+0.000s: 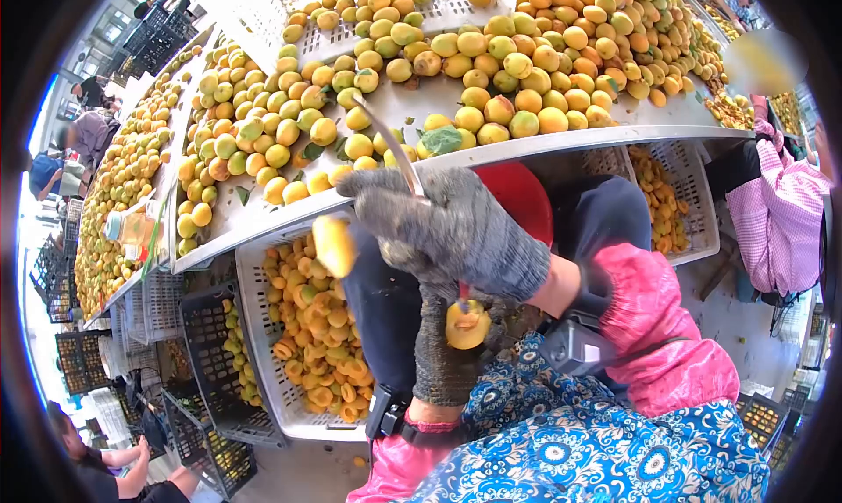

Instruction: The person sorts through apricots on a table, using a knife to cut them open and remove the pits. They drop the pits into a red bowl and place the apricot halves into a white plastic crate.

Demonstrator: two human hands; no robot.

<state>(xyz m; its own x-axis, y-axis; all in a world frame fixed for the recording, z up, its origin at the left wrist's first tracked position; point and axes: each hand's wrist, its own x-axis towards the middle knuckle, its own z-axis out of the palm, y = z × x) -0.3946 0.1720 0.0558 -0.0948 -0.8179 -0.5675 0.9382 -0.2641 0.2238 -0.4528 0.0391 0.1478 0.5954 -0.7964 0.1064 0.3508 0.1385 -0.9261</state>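
Observation:
Both my hands wear dark grey knitted gloves. My right hand [465, 227] is closed around a knife whose curved metal blade [390, 143] points up and left over the table edge. Below it, my left hand [447, 345] holds a cut yellow apricot [467, 325] with its inside showing. A blurred apricot piece [334, 246] hangs in the air left of my hands, above a white crate [303, 427] of apricot halves [320, 336]. Parts of my left fingers are hidden under my right hand.
Whole apricots [526, 64] cover the metal table [561, 141] ahead. A red basin [519, 196] sits beneath its edge. Black crates [206, 363] stand at the left, a second white crate [702, 214] at the right. A clear bottle [136, 227] stands at the left. Other people [776, 214] sit on both sides.

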